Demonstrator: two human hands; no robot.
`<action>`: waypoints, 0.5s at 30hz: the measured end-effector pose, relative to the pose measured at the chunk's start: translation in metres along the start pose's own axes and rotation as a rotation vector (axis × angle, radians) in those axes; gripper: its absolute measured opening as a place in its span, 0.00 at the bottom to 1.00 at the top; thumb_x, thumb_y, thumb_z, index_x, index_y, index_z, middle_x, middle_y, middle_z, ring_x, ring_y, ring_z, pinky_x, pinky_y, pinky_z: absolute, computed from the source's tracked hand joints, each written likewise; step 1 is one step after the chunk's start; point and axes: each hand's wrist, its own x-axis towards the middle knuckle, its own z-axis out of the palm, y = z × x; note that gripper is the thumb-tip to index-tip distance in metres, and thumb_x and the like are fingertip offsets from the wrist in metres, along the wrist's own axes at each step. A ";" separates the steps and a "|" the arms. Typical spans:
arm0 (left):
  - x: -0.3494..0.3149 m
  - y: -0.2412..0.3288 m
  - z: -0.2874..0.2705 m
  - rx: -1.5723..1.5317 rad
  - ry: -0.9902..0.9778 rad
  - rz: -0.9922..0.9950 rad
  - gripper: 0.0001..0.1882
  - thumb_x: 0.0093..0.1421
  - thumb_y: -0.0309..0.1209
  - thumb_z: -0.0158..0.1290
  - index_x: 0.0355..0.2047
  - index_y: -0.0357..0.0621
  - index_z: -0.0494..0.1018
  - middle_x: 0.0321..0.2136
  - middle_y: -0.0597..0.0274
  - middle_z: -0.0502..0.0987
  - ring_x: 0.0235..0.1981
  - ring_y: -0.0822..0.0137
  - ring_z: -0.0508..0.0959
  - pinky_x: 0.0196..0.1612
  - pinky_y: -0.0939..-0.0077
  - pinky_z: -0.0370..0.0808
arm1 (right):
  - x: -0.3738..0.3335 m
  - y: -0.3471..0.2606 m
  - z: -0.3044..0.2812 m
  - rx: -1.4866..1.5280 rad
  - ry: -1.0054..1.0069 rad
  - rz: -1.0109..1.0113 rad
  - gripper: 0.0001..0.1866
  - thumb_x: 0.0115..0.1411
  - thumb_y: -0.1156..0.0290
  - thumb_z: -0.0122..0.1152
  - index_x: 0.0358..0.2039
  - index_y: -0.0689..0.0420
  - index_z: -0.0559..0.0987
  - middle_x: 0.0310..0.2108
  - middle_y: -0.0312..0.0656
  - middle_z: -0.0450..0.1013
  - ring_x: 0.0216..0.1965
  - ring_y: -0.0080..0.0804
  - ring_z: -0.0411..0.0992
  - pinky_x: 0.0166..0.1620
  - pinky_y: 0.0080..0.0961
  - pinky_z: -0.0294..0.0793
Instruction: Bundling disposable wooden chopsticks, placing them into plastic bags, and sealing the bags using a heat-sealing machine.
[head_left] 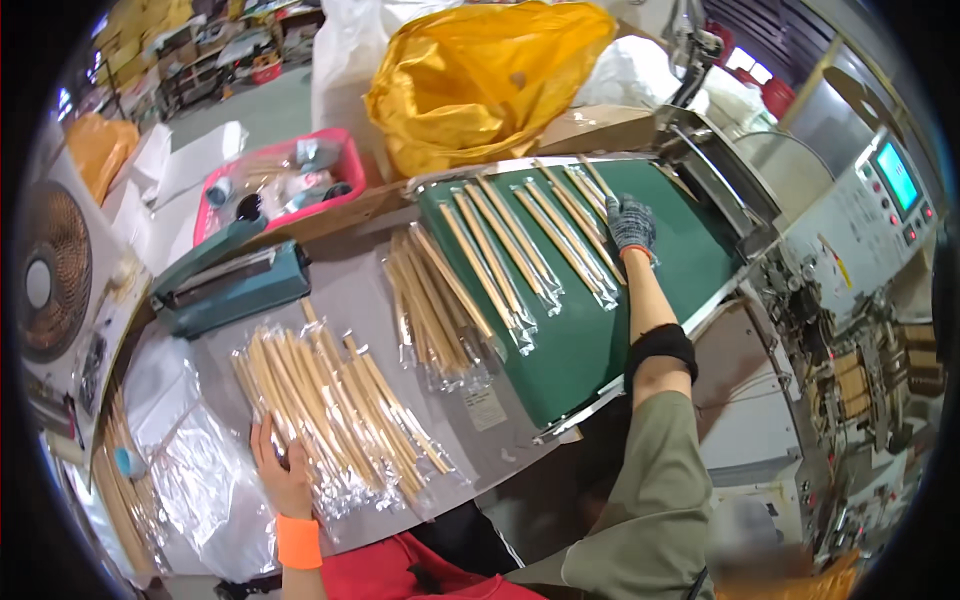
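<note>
My left hand, bare with an orange wristband, rests at the left edge of a pile of wooden chopsticks in clear plastic sleeves; its fingers are apart. My right hand, in a grey knit glove, is over the green belt at its far right part. It lies on a sleeved pair of chopsticks, its fingers bent around the pack, partly hiding it. Several more sleeved packs lie slanted side by side on the belt. Another bundle of sleeved chopsticks lies just left of the belt.
A teal sealer-like device and a pink basket of small items stand at the left. Beyond the belt is a yellow sack. A machine with a screen stands right; a fan far left. Clear plastic bags lie nearby.
</note>
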 end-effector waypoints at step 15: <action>0.004 -0.033 0.025 -0.170 0.058 0.104 0.30 0.55 0.32 0.54 0.57 0.37 0.59 0.55 0.48 0.62 0.57 0.51 0.61 0.59 0.65 0.55 | -0.270 -0.281 -0.045 0.309 -0.346 -0.557 0.23 0.59 0.59 0.41 0.46 0.61 0.74 0.46 0.54 0.70 0.46 0.51 0.69 0.49 0.48 0.67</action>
